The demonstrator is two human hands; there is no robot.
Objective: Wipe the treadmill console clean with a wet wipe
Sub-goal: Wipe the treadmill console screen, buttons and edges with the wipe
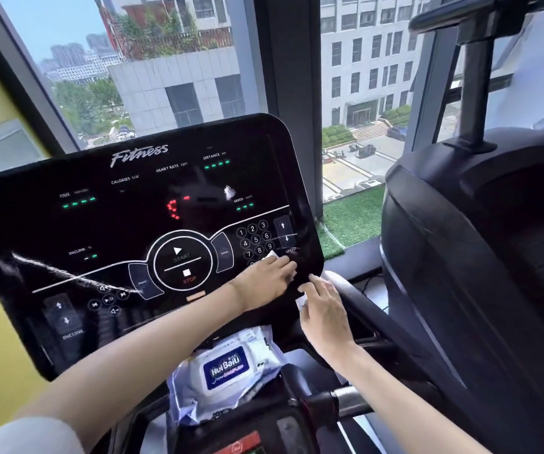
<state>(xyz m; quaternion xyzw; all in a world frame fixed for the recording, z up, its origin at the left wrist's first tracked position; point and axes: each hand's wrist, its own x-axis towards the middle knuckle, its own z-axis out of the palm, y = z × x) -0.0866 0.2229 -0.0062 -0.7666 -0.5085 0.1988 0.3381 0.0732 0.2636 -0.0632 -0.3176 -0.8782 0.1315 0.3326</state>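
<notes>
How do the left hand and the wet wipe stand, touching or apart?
Touching. The head view shows the left hand pressing the wet wipe onto the console.

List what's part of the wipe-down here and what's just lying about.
Job: console; wipe pressed under left hand; right hand at the console's edge; wipe pack below the console.
Lying about: neighbouring machine; green turf.
</notes>
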